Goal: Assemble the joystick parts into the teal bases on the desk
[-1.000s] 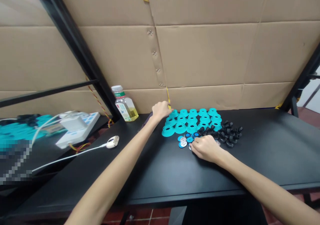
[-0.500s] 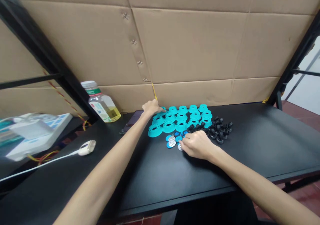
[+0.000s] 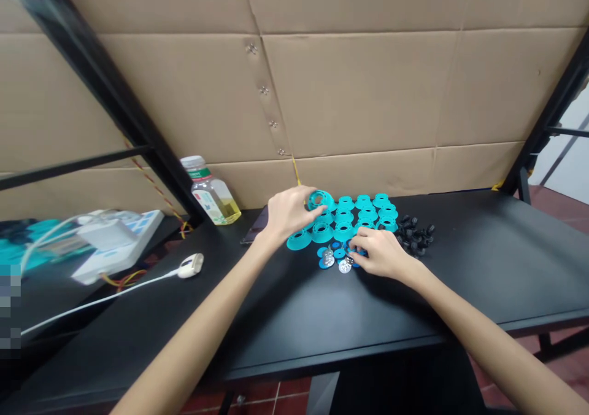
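My left hand (image 3: 289,213) grips a turquoise plastic flanged ring (image 3: 321,201) at its fingertips, tilted and raised above the others. Below it, several more turquoise flanged rings (image 3: 343,231) stand in rows on the black table (image 3: 184,317). My right hand (image 3: 380,254) rests over small blue discs (image 3: 326,263) and silver metal discs (image 3: 345,266), with its fingertips among them. Whether those fingers hold a disc is hidden. A heap of small black rubber parts (image 3: 415,236) lies just beyond my right hand.
A plastic bottle with yellow liquid (image 3: 210,196) and a dark phone (image 3: 258,226) lie left of the rings. A white power strip (image 3: 117,246) and a white corded device (image 3: 191,266) sit further left. Cardboard sheets (image 3: 359,96) cover the wall behind.
My left hand has lifted one turquoise ring from the back row. My right hand has moved a little further in among the discs. The view has shifted slightly.
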Available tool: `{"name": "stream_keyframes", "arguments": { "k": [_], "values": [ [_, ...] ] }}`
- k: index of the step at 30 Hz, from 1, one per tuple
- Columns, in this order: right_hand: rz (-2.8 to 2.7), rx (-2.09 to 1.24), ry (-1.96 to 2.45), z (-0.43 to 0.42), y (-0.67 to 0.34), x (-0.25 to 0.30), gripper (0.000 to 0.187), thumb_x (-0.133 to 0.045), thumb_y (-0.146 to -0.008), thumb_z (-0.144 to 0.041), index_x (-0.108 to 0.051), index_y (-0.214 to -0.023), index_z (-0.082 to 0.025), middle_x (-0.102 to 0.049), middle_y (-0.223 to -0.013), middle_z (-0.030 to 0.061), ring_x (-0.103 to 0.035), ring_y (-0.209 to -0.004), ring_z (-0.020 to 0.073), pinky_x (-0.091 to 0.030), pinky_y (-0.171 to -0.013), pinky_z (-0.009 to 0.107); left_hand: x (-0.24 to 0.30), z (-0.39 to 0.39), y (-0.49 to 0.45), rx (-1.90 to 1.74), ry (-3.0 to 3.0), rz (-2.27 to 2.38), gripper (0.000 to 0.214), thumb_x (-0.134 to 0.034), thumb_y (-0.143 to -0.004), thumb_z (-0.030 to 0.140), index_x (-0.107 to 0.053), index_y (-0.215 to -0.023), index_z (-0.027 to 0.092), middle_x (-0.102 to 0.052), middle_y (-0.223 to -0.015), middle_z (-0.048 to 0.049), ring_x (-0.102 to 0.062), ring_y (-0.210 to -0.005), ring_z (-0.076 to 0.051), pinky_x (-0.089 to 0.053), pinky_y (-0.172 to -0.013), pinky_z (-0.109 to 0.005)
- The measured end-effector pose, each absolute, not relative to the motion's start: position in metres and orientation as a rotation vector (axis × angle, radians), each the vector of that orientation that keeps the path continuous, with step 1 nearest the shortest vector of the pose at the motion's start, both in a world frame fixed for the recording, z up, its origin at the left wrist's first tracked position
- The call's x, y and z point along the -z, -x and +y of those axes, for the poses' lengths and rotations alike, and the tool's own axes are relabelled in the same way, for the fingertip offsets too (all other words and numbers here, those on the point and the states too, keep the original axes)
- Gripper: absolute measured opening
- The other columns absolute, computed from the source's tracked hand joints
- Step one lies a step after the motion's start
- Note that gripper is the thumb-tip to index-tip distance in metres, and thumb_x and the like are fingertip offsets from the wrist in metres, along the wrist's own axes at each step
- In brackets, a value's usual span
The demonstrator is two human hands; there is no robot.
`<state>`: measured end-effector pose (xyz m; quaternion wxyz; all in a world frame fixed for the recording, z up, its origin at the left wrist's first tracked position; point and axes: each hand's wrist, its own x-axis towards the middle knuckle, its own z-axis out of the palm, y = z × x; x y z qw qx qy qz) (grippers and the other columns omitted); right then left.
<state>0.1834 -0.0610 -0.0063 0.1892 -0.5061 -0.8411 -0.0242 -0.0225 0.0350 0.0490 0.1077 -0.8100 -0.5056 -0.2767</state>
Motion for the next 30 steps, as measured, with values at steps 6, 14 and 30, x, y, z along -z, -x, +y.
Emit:
{"name": "stream_keyframes", "arguments": {
  "k": [6, 14, 30],
  "values": [
    [-2.37, -0.101, 1.314, -0.066, -0.182, 0.004, 0.015, -0.062, -0.082, -0.029, -0.072, -0.088, -0.019, -0.063, -0.086, 0.0024, -0.052, -0.07, 0.0114, -0.026, -0.057, 0.023, -0.035, 0.008, 0.051, 0.854, 3.024, -1.188, 0.046, -0.071, -0.068, 0.048, -0.072, -0.102, 0.017, -0.066, -0.074, -0.0019, -0.049, -0.058, -0.012, -0.039, -0.058, -0.023],
    [-2.497, -0.17, 1.301, -0.067, -0.178, 0.008, 0.017, -0.063, -0.083, -0.028, -0.072, -0.096, -0.022, -0.061, -0.084, 0.002, -0.049, -0.066, 0.0104, -0.024, -0.056, 0.022, -0.031, 0.006, 0.075, 0.247, 3.33, -1.363, 0.048, -0.072, -0.065, 0.046, -0.073, -0.104, 0.019, -0.041, -0.055, 0.0052, -0.035, -0.051, -0.01, -0.025, -0.047, -0.021],
    [-2.403, -0.286, 1.282, -0.064, -0.176, 0.014, 0.014, -0.066, -0.082, -0.029, -0.062, -0.09, -0.019, -0.061, -0.088, 0.0002, -0.053, -0.075, 0.0109, -0.033, -0.063, 0.022, -0.036, 0.003, 0.076, 0.095, 3.244, -1.43, 0.047, -0.072, -0.062, 0.043, -0.073, -0.102, 0.02, -0.049, -0.055, 0.0041, -0.042, -0.05, -0.012, -0.029, -0.046, -0.022]
  ]
}}
